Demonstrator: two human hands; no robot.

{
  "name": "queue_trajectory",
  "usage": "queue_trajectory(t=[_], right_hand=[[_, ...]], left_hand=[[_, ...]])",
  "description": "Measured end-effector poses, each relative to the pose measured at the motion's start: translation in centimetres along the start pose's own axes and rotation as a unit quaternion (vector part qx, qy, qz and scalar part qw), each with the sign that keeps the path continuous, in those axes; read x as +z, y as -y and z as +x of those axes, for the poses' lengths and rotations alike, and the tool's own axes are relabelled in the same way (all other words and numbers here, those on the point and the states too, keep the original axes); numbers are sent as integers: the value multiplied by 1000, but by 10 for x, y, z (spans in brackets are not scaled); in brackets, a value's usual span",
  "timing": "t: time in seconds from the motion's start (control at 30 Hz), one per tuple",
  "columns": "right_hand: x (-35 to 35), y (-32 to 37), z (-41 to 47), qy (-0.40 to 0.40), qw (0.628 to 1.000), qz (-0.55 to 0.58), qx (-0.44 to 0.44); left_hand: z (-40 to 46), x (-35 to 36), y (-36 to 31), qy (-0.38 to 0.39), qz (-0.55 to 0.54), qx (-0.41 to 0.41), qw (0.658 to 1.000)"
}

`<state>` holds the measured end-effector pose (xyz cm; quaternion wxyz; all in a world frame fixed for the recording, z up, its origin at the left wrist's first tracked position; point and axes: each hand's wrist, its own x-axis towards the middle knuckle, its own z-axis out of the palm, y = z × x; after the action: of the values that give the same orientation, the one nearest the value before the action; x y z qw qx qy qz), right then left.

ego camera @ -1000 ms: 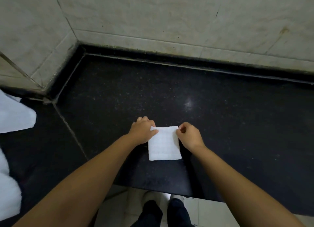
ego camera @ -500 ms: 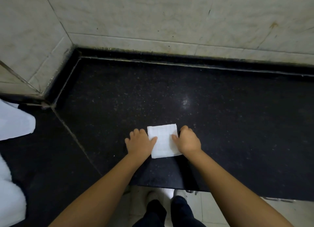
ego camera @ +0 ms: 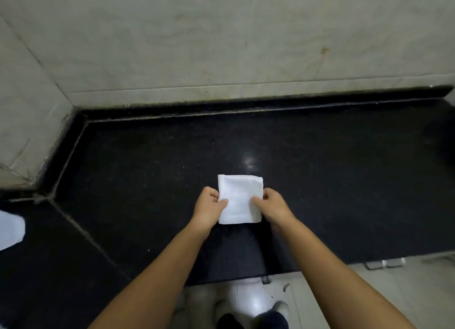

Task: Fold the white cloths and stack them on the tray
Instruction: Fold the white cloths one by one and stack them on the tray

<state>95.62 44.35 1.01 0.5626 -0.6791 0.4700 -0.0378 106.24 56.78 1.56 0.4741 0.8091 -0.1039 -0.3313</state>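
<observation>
Since a moment ago the small folded square of white terry cloth (ego camera: pixel 240 200) sits farther from the black speckled stone surface's (ego camera: pixel 320 180) front edge. The left hand (ego camera: pixel 209 206) pinches its left edge, thumb on top (fingers curled under); the right hand (ego camera: pixel 272 206) grips its right edge likewise.

Black speckled stone counter (ego camera: pixel 320 180) is running along a pale tiled wall (ego camera: pixel 197 37), a light glare showing on its surface. Below its front edge, pale floor tiles (ego camera: pixel 406 299) and dark shoes (ego camera: pixel 253 320) are showing.
</observation>
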Motion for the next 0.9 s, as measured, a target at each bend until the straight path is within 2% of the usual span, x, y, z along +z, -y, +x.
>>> queue_trajectory(t=[0.07, 0.23, 0.43, 0.7, 0.9], right_hand=[[-35, -6, -9, -21, 998, 51, -14], [-141, -44, -49, -62, 978, 198, 8], [-272, -128, -119, -146, 938, 314, 10], [-455, -246, -227, -273, 890, 364, 23], [-550, -300, -267, -319, 861, 396, 24]], left_hand=[[-5, 22, -21, 53, -59, -7, 997], [-35, 102, -67, 197, -104, -41, 974], [-101, 241, -99, 319, -77, -21, 944], [-228, 453, -127, 434, -27, 17, 900], [-287, 565, -156, 474, 3, 34, 880]])
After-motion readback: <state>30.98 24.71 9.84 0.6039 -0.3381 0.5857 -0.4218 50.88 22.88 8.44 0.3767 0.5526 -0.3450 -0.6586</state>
